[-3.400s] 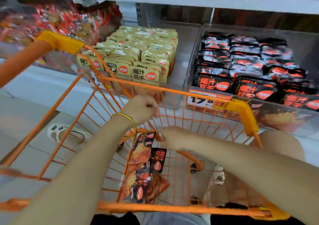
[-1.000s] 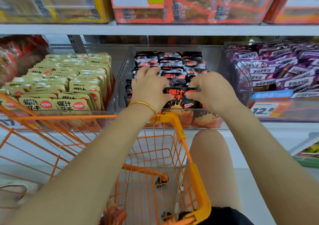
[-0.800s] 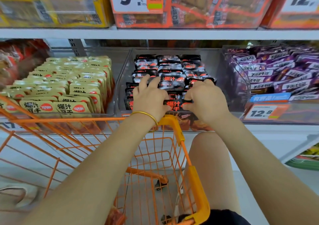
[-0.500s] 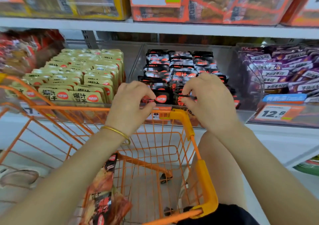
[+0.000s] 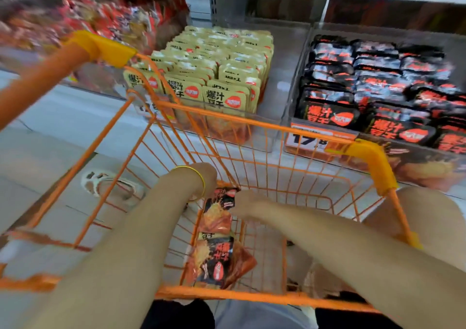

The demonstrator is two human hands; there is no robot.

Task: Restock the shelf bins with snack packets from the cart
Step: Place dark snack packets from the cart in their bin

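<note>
Inside the orange wire cart (image 5: 252,124), left hand (image 5: 206,177) and right hand (image 5: 242,202) reach black-and-orange foil snack packets (image 5: 216,217), fingers' closure indiscernible; pickup judged underway, firm grasp required next.

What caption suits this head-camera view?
Left hand and right hand down in the orange cart at the snack packets, stocked shelf bin ahead.

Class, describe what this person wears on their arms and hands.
No sleeves show; the left hand and right hand are gloveless. A thin gold bangle circles the left wrist; the right wrist is bare.
</note>
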